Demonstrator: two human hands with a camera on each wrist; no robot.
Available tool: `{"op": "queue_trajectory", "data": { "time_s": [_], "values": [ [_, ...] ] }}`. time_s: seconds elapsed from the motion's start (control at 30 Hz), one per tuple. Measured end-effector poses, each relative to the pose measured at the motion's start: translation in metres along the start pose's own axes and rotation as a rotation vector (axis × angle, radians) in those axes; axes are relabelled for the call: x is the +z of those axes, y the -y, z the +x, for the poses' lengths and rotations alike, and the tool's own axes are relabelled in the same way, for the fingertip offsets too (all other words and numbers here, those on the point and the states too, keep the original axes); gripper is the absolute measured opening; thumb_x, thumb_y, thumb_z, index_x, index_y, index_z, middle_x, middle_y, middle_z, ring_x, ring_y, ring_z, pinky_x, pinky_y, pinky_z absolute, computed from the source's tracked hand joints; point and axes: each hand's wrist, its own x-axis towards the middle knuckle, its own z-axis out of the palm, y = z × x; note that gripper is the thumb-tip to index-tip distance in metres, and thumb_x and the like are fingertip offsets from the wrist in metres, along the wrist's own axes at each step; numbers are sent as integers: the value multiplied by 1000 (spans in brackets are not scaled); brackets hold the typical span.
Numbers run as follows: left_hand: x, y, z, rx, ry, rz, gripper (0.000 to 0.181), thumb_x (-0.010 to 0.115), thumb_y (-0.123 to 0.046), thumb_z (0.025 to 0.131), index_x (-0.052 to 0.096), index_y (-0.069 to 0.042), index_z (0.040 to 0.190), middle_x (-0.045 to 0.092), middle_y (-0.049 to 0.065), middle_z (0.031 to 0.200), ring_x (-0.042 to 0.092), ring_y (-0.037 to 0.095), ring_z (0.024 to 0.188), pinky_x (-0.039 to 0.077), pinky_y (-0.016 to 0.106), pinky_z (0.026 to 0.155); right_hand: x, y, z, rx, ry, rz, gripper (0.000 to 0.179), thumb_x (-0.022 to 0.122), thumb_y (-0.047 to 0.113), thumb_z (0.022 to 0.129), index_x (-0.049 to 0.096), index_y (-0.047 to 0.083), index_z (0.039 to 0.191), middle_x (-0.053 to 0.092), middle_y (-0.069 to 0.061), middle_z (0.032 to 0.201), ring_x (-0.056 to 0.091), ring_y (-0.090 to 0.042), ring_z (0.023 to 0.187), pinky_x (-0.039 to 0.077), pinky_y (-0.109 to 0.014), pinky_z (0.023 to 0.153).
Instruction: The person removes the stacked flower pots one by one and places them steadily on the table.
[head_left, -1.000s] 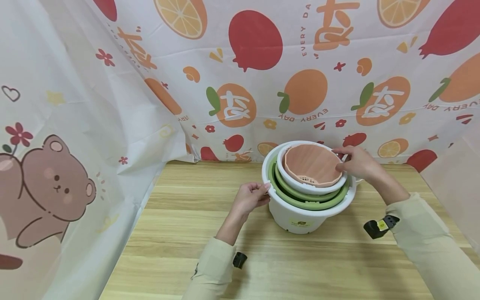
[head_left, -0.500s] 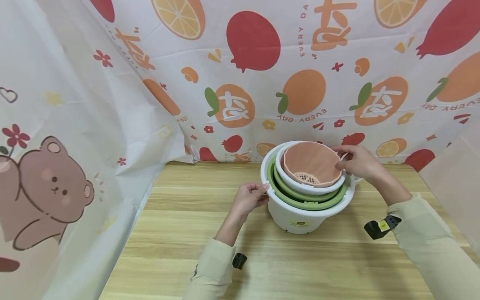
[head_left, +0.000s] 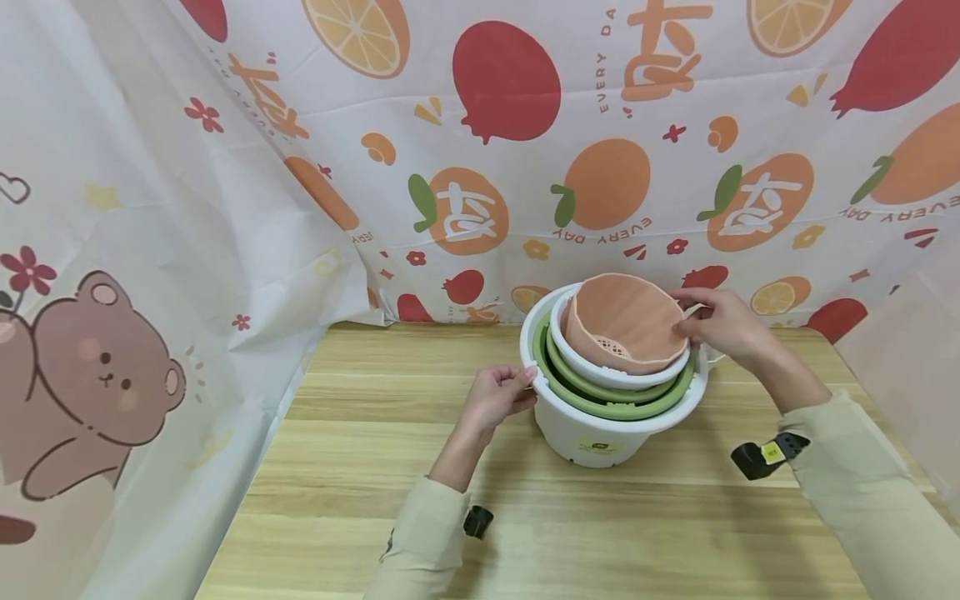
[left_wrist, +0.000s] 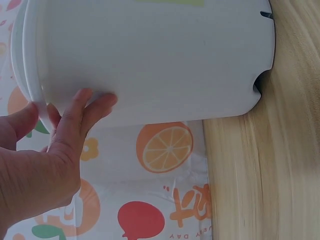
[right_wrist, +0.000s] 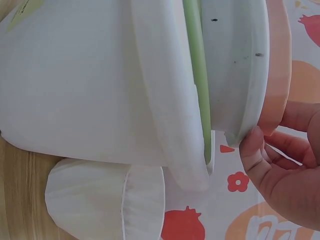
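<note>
Several flower pots stand nested on the wooden table. Outermost is a large white pot (head_left: 588,433) with a yellow-green label. Inside it sit green pots (head_left: 626,410), then a smaller white pot (head_left: 600,372). Innermost is a pink pot (head_left: 633,312) with a fluted rim and a holed bottom, tilted with its far side raised. My left hand (head_left: 495,396) pinches the large pot's rim, thumb on top and fingers against the outer wall (left_wrist: 150,65). At the right of the stack, my right hand (head_left: 723,323) pinches the pink pot's rim (right_wrist: 277,65), one fingertip at the smaller white rim (right_wrist: 257,100).
A smaller cream-white pot (right_wrist: 92,197) stands beside the stack in the right wrist view, mostly hidden from the head view. The wooden table (head_left: 360,483) extends left and front. Fruit-printed cloth (head_left: 450,108) hangs close behind, and bear-printed cloth (head_left: 112,367) on the left.
The pink pot's far rim has risen and it has shifted up a little within the smaller white pot, together with my right hand. My left hand stays on the large pot's rim.
</note>
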Motion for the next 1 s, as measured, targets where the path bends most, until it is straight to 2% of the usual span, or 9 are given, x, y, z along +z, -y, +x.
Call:
{"op": "queue_trajectory", "data": {
  "time_s": [0.17,0.57,1.0],
  "values": [
    [0,-1,0,3,0,-1,25,57,-14,91,59,11,96,62,7,80,61,12,75,55,28,73,-1,-2,-1,-9,0,52,51,59,2,84,42,-6,131,57,-21,96,56,-19,66,52,-29,60],
    [1,0,-1,4,-7,-11,24,57,-12,91,59,11,94,62,4,75,61,11,72,55,28,71,-4,-4,-3,-19,6,125,51,59,1,85,39,-6,132,54,-26,106,57,-17,70,54,-29,63],
    [0,0,-1,-1,-10,-21,23,57,-12,91,59,11,95,62,4,75,61,11,73,55,28,72,-4,-3,-4,-22,-10,189,54,59,0,86,37,-6,134,47,-24,119,58,-8,78,54,-25,66]
  ]
}}
